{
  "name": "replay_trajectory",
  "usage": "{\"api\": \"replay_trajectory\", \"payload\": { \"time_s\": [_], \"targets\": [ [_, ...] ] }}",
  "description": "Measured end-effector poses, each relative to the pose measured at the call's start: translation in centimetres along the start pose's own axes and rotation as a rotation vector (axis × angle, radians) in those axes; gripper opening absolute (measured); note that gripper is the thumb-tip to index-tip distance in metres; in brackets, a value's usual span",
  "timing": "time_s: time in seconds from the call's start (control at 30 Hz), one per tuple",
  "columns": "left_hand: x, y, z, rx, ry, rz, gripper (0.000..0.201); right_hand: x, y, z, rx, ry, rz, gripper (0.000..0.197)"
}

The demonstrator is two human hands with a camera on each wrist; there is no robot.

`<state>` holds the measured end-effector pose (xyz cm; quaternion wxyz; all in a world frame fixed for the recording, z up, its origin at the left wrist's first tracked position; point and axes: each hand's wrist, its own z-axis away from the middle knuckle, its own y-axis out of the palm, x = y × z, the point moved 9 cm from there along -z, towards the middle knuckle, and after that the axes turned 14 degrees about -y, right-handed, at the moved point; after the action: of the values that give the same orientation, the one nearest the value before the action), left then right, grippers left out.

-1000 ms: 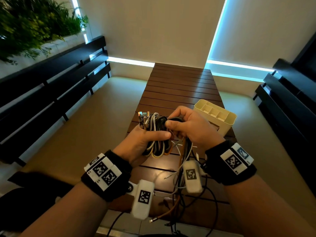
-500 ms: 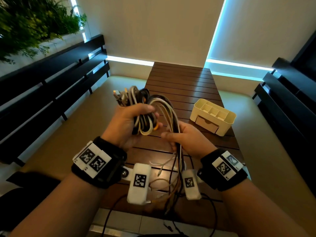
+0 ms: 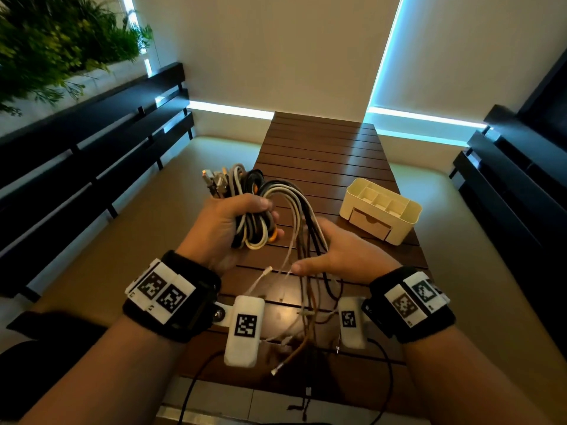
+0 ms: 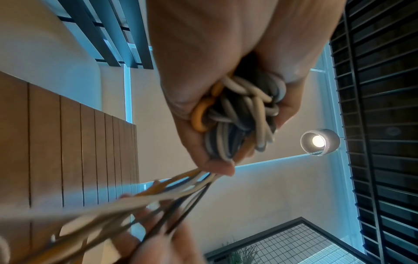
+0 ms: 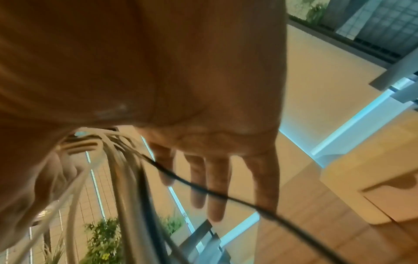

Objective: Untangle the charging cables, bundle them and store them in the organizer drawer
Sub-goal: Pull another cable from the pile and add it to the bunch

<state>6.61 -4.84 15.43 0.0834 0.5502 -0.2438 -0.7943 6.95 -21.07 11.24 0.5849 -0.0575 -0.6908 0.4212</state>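
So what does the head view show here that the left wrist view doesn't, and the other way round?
Only the head view shows the cream organizer with its drawer closed, standing on the slatted table, plus the plug ends sticking up from the bundle and the loose cable tails hanging down over the table.

Only the left wrist view shows the pendant lamp overhead and the coils from below, pressed into the palm.

Both show the left hand gripping the coiled cables, orange one included, and strands running across to the open right hand.
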Motion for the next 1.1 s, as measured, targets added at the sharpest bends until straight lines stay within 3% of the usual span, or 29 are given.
{"api": "replay_trajectory", "payload": {
  "time_s": [0.07,0.17,0.27,0.37,0.53,0.67,0.8,0.97,1.1],
  "targets": [
    [0.5,0.2,0.1,0.002,-0.033,-0.018,0.01,1.7,-1.5,-0.1,-0.123,-0.108,-0.039,0.097],
    [1.2,1.1,0.3,0.046,-0.074,-0.054,0.014,4.9,-3.8,-0.1,-0.355,-0.333,-0.314,0.071],
    [1.4,2.4,0.5,0.101,-0.059,-0.036,0.014,6.9,-3.9,-0.6,-0.409,-0.45,-0.596,0.05],
    [0.3,3.0,1.1,0.138,0.001,-0.049,0.014,6.3,-1.7,-1.0,-0.374,-0.355,-0.707,0.031],
    [-1.1,1.3,1.6,0.093,0.016,-0.036,0.011,3.6,1.7,-0.8,-0.293,-0.247,-0.696,0.009],
    [1.0,0.0,1.2,0.033,-0.046,0.03,0.01,4.0,0.9,-0.4,-0.37,-0.246,-0.754,0.009],
    [2.6,-0.2,0.9,0.007,-0.077,0.037,0.012,5.1,0.2,0.1,-0.375,-0.244,-0.812,0.027],
    [3.1,0.8,0.9,0.049,-0.087,-0.003,0.01,5.5,-0.3,0.5,-0.414,-0.215,-0.71,0.039],
    [3.5,1.3,0.9,0.082,-0.094,0.026,0.016,5.9,-1.4,1.1,-0.485,-0.216,-0.569,0.034]
  ]
}}
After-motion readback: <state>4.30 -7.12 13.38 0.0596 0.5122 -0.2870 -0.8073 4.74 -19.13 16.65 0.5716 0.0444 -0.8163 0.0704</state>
